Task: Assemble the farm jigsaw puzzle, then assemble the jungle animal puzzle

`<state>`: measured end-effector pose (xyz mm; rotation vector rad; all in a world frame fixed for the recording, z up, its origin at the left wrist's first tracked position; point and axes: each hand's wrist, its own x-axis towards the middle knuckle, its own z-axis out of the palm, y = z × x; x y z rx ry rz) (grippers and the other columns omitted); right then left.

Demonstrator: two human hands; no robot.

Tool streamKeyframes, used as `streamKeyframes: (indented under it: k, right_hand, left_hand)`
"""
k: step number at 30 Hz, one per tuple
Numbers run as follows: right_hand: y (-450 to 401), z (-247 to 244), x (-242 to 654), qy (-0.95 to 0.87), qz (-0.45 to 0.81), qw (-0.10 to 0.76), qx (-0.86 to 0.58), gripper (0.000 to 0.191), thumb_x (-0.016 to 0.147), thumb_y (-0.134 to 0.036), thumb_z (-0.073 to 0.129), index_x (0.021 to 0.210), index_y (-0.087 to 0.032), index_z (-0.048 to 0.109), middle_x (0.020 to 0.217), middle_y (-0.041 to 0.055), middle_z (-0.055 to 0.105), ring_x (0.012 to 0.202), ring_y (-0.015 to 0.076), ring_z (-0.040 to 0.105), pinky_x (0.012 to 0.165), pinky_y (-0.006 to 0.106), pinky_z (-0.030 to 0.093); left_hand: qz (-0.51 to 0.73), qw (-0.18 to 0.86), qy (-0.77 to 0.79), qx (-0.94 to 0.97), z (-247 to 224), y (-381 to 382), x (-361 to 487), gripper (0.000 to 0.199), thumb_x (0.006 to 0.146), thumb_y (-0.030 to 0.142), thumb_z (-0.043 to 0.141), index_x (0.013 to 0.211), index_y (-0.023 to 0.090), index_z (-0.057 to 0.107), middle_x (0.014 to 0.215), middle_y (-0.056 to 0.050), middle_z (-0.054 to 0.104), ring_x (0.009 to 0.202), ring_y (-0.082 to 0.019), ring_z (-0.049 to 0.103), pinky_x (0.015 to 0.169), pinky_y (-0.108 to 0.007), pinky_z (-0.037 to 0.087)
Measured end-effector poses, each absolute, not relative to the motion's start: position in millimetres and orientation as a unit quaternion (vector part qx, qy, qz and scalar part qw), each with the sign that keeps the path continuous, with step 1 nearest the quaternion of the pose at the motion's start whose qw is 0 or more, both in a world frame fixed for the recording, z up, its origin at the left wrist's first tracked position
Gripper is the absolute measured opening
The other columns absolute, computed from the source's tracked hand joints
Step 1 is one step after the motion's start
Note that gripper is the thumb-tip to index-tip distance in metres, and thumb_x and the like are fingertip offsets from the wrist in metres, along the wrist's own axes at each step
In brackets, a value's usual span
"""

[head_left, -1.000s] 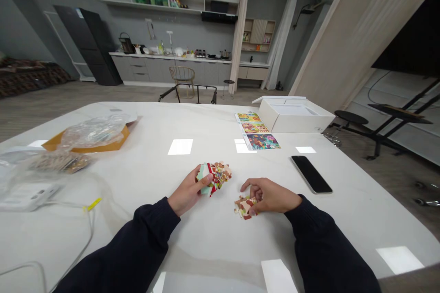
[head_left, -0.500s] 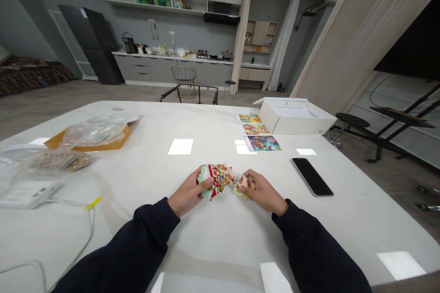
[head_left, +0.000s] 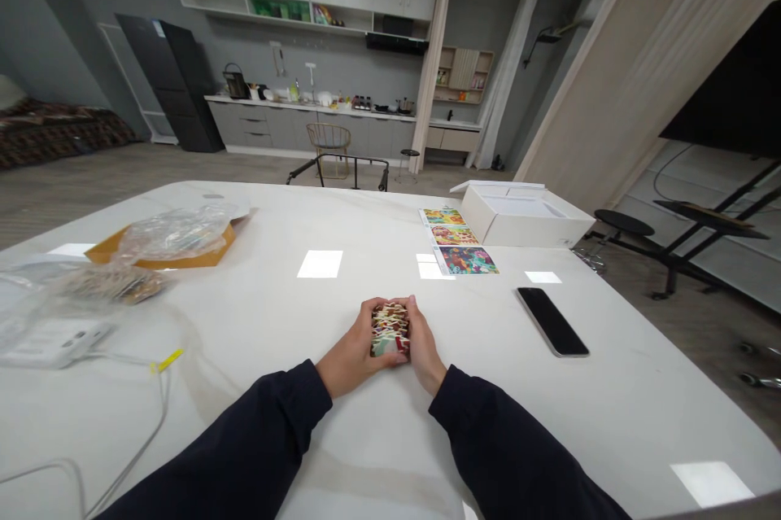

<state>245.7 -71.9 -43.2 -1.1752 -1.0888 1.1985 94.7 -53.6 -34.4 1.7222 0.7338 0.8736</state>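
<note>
Two bare hands, the left hand (head_left: 349, 345) and the right hand (head_left: 422, 345), are curled nearly closed, gripping a small stack of multicoloured cardboard jigsaw pieces (head_left: 389, 330) from either side above a white marble counter (head_left: 256, 341). A black smartphone (head_left: 552, 321) lies well right; three colourful printed picture sheets (head_left: 457, 247) lie farther ahead, beside an open white cardboard box (head_left: 525, 219).

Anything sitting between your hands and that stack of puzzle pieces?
Nothing visible: the left hand and right hand touch the stack of puzzle pieces directly, one on each side.
</note>
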Motion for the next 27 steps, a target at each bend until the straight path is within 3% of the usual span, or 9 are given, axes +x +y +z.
streamKeyframes:
  k: [3, 8, 12, 15, 20, 27]
  right_hand:
    - [-76, -43, 245, -0.432, 0.495, 0.582, -0.478, 0.065, 0.092, -0.078, 0.041, 0.12, -0.023, 0.06, 0.115, 0.0088, 0.068, 0.111, 0.0289, 0.064, 0.098, 0.042, 0.053]
    - [-86, -35, 241, -0.472, 0.511, 0.558, -0.451, 0.05, 0.096, -0.064, 0.049, 0.128, -0.026, 0.057, 0.129, 0.0072, 0.065, 0.119, 0.0281, 0.062, 0.103, 0.042, 0.051]
    - [-87, -37, 235, -0.527, 0.44, 0.543, -0.484, 0.048, 0.098, -0.058, 0.053, 0.134, -0.028, 0.057, 0.141, 0.0064, 0.06, 0.134, 0.027, 0.052, 0.118, 0.044, 0.038]
    - [-84, -41, 235, -0.539, 0.405, 0.542, -0.502, 0.046, 0.099, -0.057, 0.052, 0.134, -0.028, 0.058, 0.142, 0.0067, 0.059, 0.135, 0.0261, 0.051, 0.121, 0.044, 0.034]
    - [-83, -44, 235, -0.58, 0.406, 0.515, -0.483, 0.044, 0.101, -0.055, 0.048, 0.13, -0.026, 0.062, 0.134, 0.0073, 0.064, 0.128, 0.0263, 0.057, 0.117, 0.044, 0.039]
    - [-86, -38, 242, -0.59, 0.46, 0.498, -0.439, 0.049, 0.1, -0.056, 0.051, 0.138, -0.025, 0.055, 0.145, 0.0082, 0.057, 0.137, 0.0262, 0.051, 0.121, 0.046, 0.034]
  left_hand:
    - [0.36, 0.432, 0.323, 0.761, -38, -53, 92, 0.092, 0.076, 0.034, 0.085, 0.149, 0.023, 0.031, 0.143, -0.018, 0.049, 0.13, -0.034, 0.052, 0.112, -0.052, 0.038]
    - [0.35, 0.326, 0.357, 0.802, -44, -55, 92, 0.101, 0.07, 0.028, 0.085, 0.155, 0.024, 0.03, 0.142, -0.017, 0.049, 0.134, -0.04, 0.045, 0.114, -0.061, 0.033]
    - [0.369, 0.32, 0.325, 0.81, -46, -61, 95, 0.102, 0.07, 0.012, 0.074, 0.158, 0.022, 0.021, 0.145, -0.017, 0.041, 0.137, -0.034, 0.042, 0.116, -0.054, 0.038]
    - [0.375, 0.302, 0.305, 0.822, -45, -64, 96, 0.099, 0.068, 0.007, 0.069, 0.155, 0.021, 0.024, 0.145, -0.017, 0.041, 0.138, -0.033, 0.042, 0.118, -0.054, 0.037]
    - [0.394, 0.293, 0.346, 0.8, -46, -65, 93, 0.089, 0.068, 0.015, 0.076, 0.147, 0.02, 0.035, 0.133, -0.016, 0.05, 0.124, -0.034, 0.052, 0.11, -0.055, 0.043]
    - [0.404, 0.341, 0.351, 0.773, -41, -68, 88, 0.091, 0.064, 0.017, 0.084, 0.143, 0.022, 0.039, 0.134, -0.015, 0.053, 0.123, -0.034, 0.054, 0.108, -0.054, 0.043]
